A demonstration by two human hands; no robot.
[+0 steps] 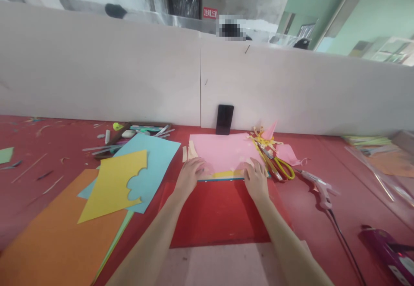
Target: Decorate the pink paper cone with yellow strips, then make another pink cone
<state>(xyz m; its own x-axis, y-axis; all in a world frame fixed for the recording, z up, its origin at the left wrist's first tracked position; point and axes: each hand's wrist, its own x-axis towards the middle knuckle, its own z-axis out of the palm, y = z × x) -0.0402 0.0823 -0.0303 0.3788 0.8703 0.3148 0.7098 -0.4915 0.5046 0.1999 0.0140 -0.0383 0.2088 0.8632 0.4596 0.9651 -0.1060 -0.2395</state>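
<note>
A sheet of pink paper [223, 150] lies in front of me, over a layer with yellow strips and a blue lower edge. My left hand [191, 173] rests on its near left corner, fingers extended over the paper. At the near right corner, my right hand [256, 177] lies with its fingers spread on the sheet. Cream paper strips [192, 149] sit by the left edge. Beside the right hand are yellow-handled scissors [284, 168], their blades pointing toward the paper. A red board or folder [220, 215] lies under my forearms.
A black phone [224, 120] leans on the white partition [129, 70]. Blue [157, 156], yellow [110, 187] and orange sheets [61, 225] overlap at left, near a tool tray [111, 141]. Right are yellow and pink scraps [267, 136], a corded glue gun [320, 187] and a purple device [384, 249].
</note>
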